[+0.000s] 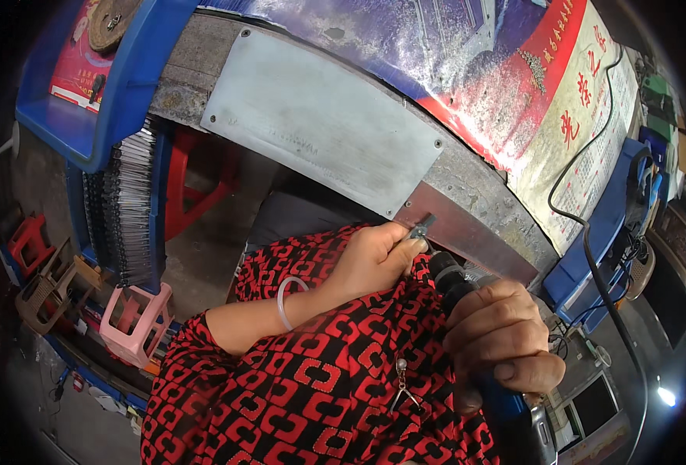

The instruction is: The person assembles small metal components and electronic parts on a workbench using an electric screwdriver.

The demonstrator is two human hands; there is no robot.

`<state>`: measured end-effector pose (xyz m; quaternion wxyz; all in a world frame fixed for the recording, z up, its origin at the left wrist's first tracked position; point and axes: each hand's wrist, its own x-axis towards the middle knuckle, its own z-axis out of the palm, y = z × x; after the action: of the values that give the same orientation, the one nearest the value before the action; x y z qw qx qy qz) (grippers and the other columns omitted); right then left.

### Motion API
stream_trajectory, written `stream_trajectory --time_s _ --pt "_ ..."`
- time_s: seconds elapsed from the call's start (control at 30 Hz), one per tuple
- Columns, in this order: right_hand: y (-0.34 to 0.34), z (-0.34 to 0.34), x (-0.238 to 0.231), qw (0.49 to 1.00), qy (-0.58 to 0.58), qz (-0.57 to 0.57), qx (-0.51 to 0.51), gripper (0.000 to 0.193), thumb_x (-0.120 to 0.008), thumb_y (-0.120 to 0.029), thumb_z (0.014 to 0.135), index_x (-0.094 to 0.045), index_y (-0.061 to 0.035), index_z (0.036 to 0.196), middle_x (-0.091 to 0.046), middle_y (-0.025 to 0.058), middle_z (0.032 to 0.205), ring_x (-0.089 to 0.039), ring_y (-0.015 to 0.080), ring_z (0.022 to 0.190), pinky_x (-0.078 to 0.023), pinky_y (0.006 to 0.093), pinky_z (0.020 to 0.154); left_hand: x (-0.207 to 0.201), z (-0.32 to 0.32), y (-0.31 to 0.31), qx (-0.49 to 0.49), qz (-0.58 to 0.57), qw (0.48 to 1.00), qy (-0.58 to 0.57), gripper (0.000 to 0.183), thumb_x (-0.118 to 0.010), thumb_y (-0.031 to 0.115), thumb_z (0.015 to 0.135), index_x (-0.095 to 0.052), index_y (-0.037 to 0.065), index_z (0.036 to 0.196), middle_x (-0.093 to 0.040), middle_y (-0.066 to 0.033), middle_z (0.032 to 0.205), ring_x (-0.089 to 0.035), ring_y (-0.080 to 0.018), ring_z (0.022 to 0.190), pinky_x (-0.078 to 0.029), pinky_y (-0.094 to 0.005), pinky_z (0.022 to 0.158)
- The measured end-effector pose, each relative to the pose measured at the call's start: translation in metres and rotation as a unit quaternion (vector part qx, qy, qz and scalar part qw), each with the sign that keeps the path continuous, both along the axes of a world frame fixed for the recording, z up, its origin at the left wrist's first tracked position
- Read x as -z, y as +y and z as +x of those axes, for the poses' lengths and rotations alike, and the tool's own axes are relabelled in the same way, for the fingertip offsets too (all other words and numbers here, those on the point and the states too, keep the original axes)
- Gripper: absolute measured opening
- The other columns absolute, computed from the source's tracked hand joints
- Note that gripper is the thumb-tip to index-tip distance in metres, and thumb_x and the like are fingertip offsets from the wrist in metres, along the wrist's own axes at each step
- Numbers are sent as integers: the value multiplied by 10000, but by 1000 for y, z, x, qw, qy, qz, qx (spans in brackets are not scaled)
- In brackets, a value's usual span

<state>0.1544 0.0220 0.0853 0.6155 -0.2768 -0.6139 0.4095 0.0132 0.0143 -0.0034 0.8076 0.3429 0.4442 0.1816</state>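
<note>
Room over metal plate (320, 116); cable (589, 240) right of hands (502, 337).

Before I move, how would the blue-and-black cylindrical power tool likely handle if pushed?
The blue-and-black power tool looks stiff: its visible casing shows no bend. It is probably fairly heavy, its thick body filling the right hand. Loose, it might roll, given its rounded front.

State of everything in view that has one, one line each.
Left hand: closed, pinching the part
Right hand: closed around the drill
Drill: gripped; running or not, can't tell
Part: pinched, near the drill's front end
Plate: flat on bench, screws at corners
Rods: packed side by side
Cable: bent, partly over sheet
Light: on
</note>
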Motion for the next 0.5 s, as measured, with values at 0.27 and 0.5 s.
stream_trajectory --time_s 0.27,0.5 --pt "3 -1 3 1000 24 3 15 350 -745 -94 706 -438 -39 864 -580 97 646 -603 223 546 -503 306 472 -7 -2 6 32 0 999 22 261 -569 197 883 -570 -4 716 -514 -16 531 -448 -57 495 -375 -250 460" --pt "3 0 4 1000 9 15 -8 361 -742 -107 715 -434 -33 891 -573 96 647 -596 219 537 -498 310 468 -2 -1 0 3 -7 1000 6 254 -570 185 880 -573 -7 714 -508 -13 526 -444 -57 493 -372 -251 455"
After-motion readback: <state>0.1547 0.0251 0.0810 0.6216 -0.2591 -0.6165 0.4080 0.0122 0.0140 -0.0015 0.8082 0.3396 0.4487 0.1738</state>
